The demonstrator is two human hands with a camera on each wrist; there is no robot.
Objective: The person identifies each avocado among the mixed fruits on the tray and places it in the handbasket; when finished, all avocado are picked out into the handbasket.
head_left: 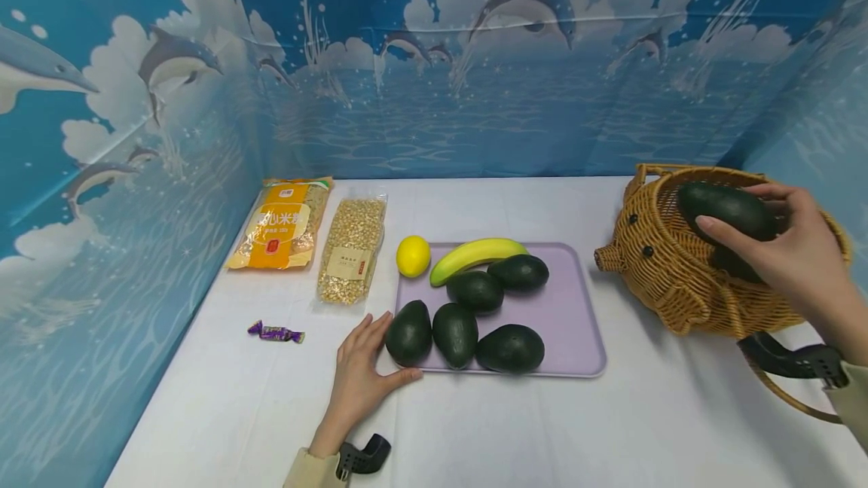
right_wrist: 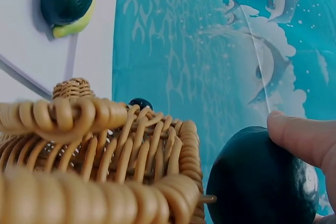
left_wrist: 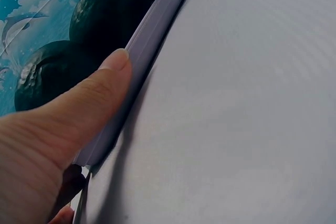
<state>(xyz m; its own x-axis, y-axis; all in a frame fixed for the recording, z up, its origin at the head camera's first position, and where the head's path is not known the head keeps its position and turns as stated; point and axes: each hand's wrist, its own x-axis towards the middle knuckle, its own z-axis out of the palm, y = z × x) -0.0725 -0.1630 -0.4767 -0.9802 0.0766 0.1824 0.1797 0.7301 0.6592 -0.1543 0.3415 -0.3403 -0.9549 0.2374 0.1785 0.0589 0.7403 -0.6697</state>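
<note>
My right hand [head_left: 803,247] holds a dark green avocado [head_left: 727,209] over the opening of a pig-shaped wicker basket [head_left: 667,269]. In the right wrist view the thumb lies on that avocado [right_wrist: 262,177], beside the woven rim. Another dark green shape [head_left: 735,263] shows inside the basket, partly hidden by the hand. My left hand [head_left: 362,371] rests at the front left corner of a lilac tray [head_left: 570,322], its thumb on the front rim and its fingers along the left side. Several avocados [head_left: 510,349] and a banana [head_left: 478,256] lie on the tray.
A yellow lemon [head_left: 413,256] sits at the tray's back left corner. Left of it lie a clear bag of yellow grains [head_left: 353,247] and an orange food packet [head_left: 281,224]. A purple wrapped candy [head_left: 276,333] is nearer the front. A dolphin-print curtain [head_left: 434,111] encloses the table.
</note>
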